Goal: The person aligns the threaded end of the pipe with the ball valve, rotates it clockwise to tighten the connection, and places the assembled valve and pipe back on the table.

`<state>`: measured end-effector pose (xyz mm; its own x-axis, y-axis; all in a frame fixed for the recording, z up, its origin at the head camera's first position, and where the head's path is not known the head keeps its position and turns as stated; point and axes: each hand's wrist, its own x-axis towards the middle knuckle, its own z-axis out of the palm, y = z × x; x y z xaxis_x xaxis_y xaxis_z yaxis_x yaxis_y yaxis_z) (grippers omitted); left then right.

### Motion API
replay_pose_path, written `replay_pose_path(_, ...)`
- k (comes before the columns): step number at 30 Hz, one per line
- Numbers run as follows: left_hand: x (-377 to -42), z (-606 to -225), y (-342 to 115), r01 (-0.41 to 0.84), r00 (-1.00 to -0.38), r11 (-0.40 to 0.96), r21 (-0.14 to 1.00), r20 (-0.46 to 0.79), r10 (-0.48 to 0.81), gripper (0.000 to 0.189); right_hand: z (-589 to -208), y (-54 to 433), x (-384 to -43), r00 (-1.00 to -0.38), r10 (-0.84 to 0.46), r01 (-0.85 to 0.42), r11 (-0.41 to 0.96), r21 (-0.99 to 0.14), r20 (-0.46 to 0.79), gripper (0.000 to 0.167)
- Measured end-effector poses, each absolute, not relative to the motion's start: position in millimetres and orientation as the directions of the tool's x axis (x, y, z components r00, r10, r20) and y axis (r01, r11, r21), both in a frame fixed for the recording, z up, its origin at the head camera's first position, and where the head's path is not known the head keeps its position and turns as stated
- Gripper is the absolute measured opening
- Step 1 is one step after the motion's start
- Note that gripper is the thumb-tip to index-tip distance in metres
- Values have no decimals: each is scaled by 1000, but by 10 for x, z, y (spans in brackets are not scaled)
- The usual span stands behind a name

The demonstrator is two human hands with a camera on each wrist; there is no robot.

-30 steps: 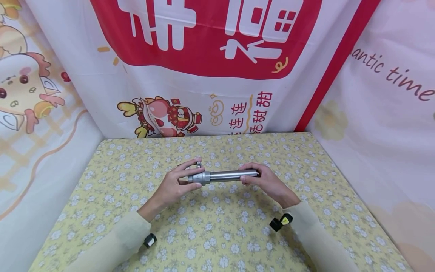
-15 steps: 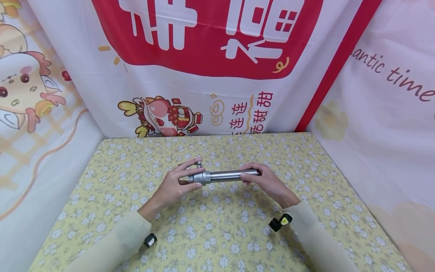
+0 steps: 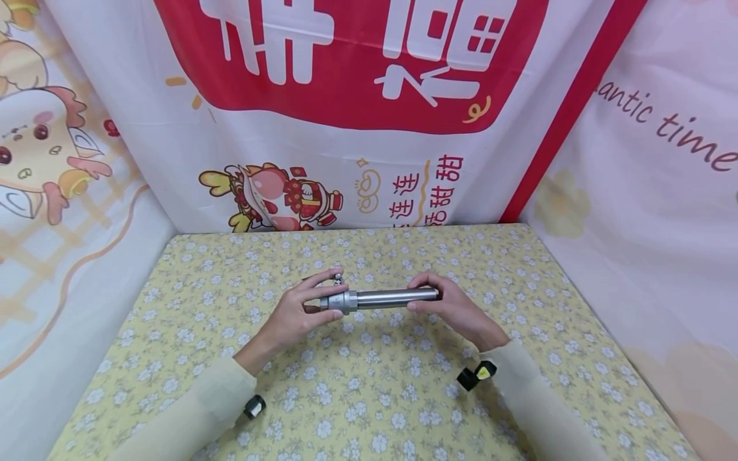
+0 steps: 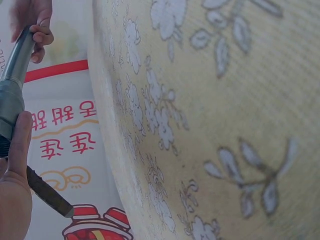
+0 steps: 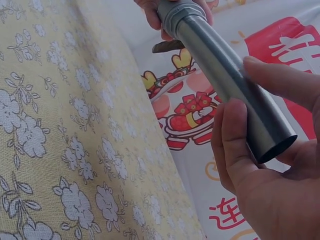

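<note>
A smooth steel pipe joins a grey metal valve, and the two lie in one line, held above the table. My left hand grips the valve body between thumb and fingers, with one finger beside the small stem. A dark lever sticks out from the valve in the left wrist view. At the other end, my right hand holds the pipe between thumb and fingertips. The pipe's hollow open rim shows near the right palm. Threads show where pipe meets valve in the left wrist view.
A yellow floral cloth covers the table. Printed fabric hangs behind it as a backdrop, and more fabric closes off both sides. Black wrist devices sit at each beige cuff.
The right thumb and fingers have shifted around the pipe, the thumb moving up and then back down its near side. The left hand and the valve stay in place.
</note>
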<state>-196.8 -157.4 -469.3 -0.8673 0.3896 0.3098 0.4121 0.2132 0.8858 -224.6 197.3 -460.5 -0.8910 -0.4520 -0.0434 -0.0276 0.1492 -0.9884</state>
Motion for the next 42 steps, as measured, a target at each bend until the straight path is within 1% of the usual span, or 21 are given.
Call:
replay_pose_path(6, -1967, -4696, -1569, 411, -867, 209, 887, 309, 391, 48, -4595, 2003, -2249, -871, -491, -48, 142, -989, -29, 44)
replay_pose_path(14, -1960, -4679, -1566, 397, -873, 209, 893, 298, 386, 49, -4562, 1992, -2226, -873, -487, -43, 144, -989, -34, 38)
replay_pose_path(23, -1957, -4668, -1562, 399, -871, 203, 894, 301, 388, 48, -4560, 2013, -2220, -872, -487, -36, 161, -986, -48, 43)
replay_pose_path(35, -1960, -4674, -1556, 409, -866, 196, 891, 311, 391, 48, -4553, 2027, -2221, -884, -459, -3, 191, -982, -87, 39)
replay_pose_path(42, -1957, -4667, -1560, 406, -866, 192, 894, 310, 392, 48, -4539, 2017, -2217, -891, -445, 7, 179, -984, -87, 40)
